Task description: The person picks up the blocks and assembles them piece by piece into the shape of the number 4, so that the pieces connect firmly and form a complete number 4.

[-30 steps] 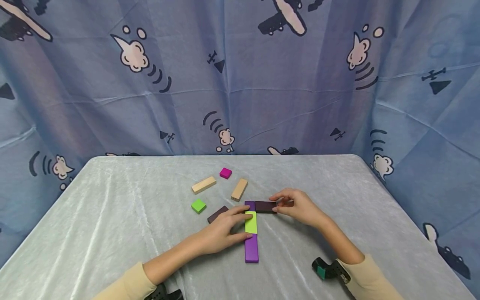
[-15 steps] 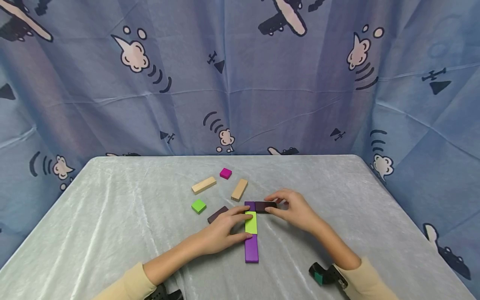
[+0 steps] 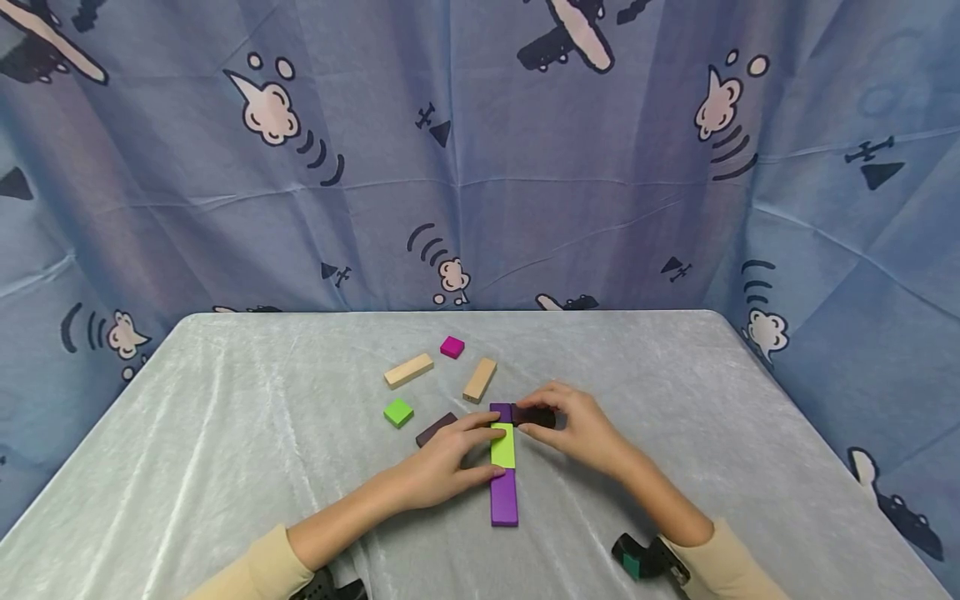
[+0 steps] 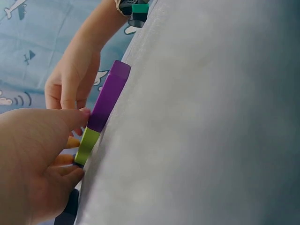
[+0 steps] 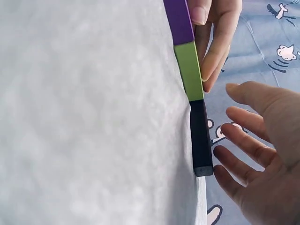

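Note:
Several wooden blocks form a line in the head view: a long purple block (image 3: 504,502) nearest, a yellow-green block (image 3: 504,451) beyond it, then a purple piece (image 3: 501,413). A dark brown block (image 3: 537,417) extends right from that far end. My left hand (image 3: 442,468) rests fingertips along the line's left side, the thumb by the long purple block (image 4: 110,96). My right hand (image 3: 581,429) is spread over the dark brown block, thumb on its near side and a finger across its far side. The right wrist view shows these fingers loose, not gripping the dark block (image 5: 201,140).
Left of the line lie another dark brown block (image 3: 435,428), partly behind my left hand, and a bright green block (image 3: 398,412). Farther back are two natural wood blocks (image 3: 408,371) and a magenta block (image 3: 452,347). A patterned blue curtain (image 3: 480,167) hangs behind the cloth-covered table (image 3: 637,358).
My right hand has slid left along the dark brown block, from its right end toward the purple piece. The left hand and the blocks have stayed in place.

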{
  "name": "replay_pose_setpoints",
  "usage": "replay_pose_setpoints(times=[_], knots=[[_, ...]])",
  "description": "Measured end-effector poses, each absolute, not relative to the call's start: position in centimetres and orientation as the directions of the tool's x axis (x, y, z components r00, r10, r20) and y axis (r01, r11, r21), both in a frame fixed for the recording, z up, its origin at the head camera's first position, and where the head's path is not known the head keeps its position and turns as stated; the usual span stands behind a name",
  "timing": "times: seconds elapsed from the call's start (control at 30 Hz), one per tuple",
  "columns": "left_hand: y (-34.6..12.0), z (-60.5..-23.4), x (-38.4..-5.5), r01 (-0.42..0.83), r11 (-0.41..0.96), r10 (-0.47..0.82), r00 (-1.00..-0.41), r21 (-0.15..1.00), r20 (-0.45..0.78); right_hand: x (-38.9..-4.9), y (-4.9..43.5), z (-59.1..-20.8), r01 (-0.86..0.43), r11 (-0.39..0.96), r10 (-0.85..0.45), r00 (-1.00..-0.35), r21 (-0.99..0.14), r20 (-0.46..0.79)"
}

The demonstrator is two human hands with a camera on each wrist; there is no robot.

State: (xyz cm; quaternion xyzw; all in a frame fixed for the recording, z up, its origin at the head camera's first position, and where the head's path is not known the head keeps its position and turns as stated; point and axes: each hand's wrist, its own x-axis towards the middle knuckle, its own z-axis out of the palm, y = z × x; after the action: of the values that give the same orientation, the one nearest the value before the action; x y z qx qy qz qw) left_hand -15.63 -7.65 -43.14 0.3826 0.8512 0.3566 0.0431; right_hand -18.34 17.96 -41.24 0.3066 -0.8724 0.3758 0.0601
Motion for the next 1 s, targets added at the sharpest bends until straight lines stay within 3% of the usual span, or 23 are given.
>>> replay_pose_setpoints(times=[0.2, 0.67, 1.0], knots=[[-7.5, -43.0, -15.5, 0.607, 0.473, 0.679, -0.713, 0.638, 0.175, -18.3, 17.8, -41.5, -0.607, 0.510, -0.532, -0.779, -0.610, 0.331], [-7.5, -42.8, -15.5, 0.601, 0.484, 0.680, -0.716, 0.636, 0.158, -17.9, 17.6, -41.8, -0.597, 0.582, -0.552, -0.789, -0.552, 0.271], [-7.9, -45.8, -17.0, 0.678, 0.449, 0.685, -0.680, 0.582, 0.263, -17.9, 17.5, -42.3, -0.639, 0.577, -0.560, -0.763, -0.509, 0.322]])
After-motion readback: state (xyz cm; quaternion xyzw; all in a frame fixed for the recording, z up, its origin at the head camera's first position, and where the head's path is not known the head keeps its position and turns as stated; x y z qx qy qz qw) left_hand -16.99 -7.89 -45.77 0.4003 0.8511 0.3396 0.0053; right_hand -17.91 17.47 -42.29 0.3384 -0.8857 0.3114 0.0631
